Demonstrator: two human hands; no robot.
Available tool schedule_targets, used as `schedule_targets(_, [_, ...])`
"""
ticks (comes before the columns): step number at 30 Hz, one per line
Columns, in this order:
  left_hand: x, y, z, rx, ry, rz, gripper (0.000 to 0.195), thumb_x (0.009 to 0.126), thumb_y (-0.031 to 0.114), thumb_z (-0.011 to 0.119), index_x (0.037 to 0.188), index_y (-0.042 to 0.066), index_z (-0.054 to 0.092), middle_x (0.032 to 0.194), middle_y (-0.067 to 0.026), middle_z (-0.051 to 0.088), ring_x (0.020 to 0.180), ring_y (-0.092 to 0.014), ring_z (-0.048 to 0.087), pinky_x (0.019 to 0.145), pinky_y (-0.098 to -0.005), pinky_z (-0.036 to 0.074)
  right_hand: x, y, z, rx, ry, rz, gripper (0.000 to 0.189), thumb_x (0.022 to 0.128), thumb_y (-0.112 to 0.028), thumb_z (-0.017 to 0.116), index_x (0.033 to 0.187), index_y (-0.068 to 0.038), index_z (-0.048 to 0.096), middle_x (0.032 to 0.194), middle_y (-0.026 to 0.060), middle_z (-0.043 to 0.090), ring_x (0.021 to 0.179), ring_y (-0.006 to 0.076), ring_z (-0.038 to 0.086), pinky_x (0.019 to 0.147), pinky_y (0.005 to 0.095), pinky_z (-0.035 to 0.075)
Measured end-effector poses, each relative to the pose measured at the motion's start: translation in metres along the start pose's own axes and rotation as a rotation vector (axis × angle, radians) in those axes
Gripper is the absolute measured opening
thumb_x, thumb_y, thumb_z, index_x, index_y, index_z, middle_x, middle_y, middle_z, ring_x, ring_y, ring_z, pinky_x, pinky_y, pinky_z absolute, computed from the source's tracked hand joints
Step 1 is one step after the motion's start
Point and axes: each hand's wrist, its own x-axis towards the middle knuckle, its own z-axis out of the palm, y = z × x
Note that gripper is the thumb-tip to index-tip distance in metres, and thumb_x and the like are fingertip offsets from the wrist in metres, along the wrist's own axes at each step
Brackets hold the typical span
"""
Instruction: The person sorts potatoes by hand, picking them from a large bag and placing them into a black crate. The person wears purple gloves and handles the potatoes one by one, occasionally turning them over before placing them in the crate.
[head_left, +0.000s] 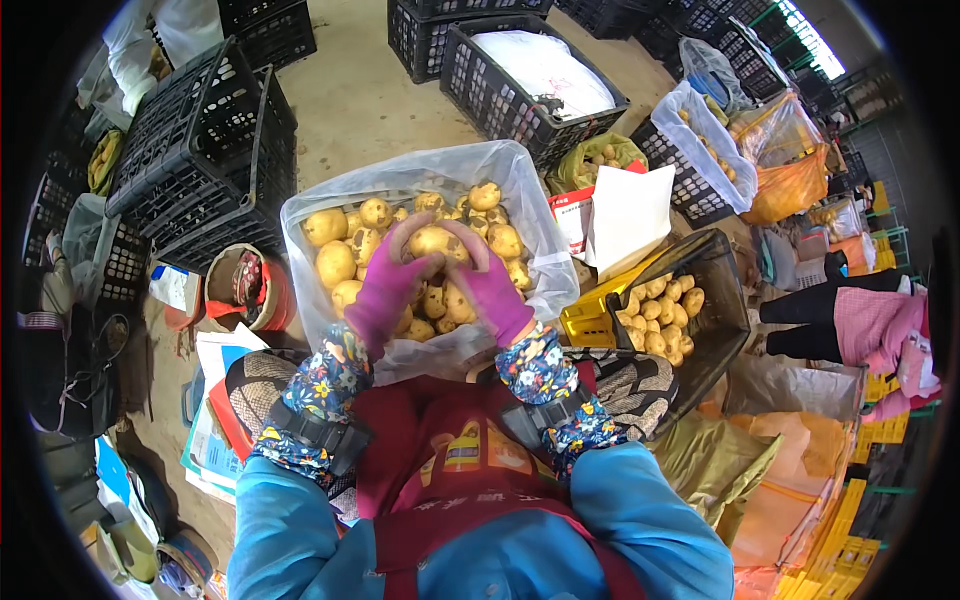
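Note:
Both my hands wear purple gloves and meet over a crate lined with clear plastic film (517, 169). Between them they hold one yellow potato (436, 243), which has a dark patch on its skin. My left hand (394, 277) curls round its left side, and my right hand (484, 281) closes on it from the right. Below the hands the crate holds many loose potatoes (335, 262), some smeared with brown soil. The palms and parts of the fingertips are turned out of sight.
A yellow and black crate of smaller potatoes (660, 315) tips towards me at the right. Stacked black plastic crates (202, 157) stand at the left, beside a red bucket (281, 296). Ahead is a black crate with a white sack (544, 67). A person (877, 319) is far right.

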Motion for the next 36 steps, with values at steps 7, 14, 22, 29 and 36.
schedule_targets(7, [-0.004,0.009,0.007,-0.185,-0.092,-0.072,0.053,0.087,0.001,0.058,0.139,0.004,0.052,0.131,-0.0044,0.052,0.101,-0.012,0.059,0.088,-0.0276,0.052,-0.010,-0.024,0.002,-0.735,0.136,-0.170,0.066,0.080,-0.022,0.079,0.139,-0.009,0.051,0.130,0.0175,0.062,0.117,0.0349,0.063,0.096,0.0406,0.052])
schedule_targets(14, [-0.004,0.004,0.009,-0.021,0.026,0.088,0.041,0.089,0.004,0.051,0.129,0.003,0.057,0.117,-0.0057,0.058,0.098,-0.013,0.060,0.087,-0.0293,0.053,-0.011,-0.030,0.014,-0.694,0.172,-0.204,0.063,0.081,-0.024,0.078,0.137,-0.008,0.053,0.128,0.0183,0.063,0.116,0.0350,0.063,0.094,0.0406,0.053])
schedule_targets(22, [-0.008,-0.004,-0.005,-0.361,0.128,-0.129,0.036,0.105,0.027,0.038,0.122,0.003,0.059,0.114,-0.0070,0.061,0.099,-0.015,0.061,0.081,-0.0292,0.053,0.004,-0.007,-0.026,0.892,0.141,0.342,0.052,0.097,-0.039,0.060,0.139,-0.010,0.052,0.119,0.0197,0.065,0.109,0.0307,0.065,0.090,0.0402,0.056])
schedule_targets(29, [0.000,-0.014,-0.005,0.638,0.319,0.640,0.040,0.092,0.001,0.060,0.132,-0.001,0.050,0.123,-0.0168,0.062,0.110,-0.032,0.062,0.096,-0.0415,0.051,-0.014,0.040,-0.038,0.518,-0.006,0.239,0.039,0.092,-0.027,0.067,0.126,-0.010,0.057,0.112,0.0127,0.067,0.111,0.0274,0.064,0.092,0.0454,0.055])
schedule_targets(36, [0.005,-0.004,0.018,0.132,-0.156,0.157,0.050,0.107,0.029,0.040,0.148,0.000,0.042,0.147,-0.0155,0.051,0.135,-0.027,0.049,0.110,-0.0370,0.041,-0.038,0.042,-0.043,0.735,0.106,0.142,0.040,0.086,-0.006,0.069,0.125,-0.005,0.056,0.110,0.0091,0.063,0.100,0.0194,0.063,0.086,0.0320,0.051])
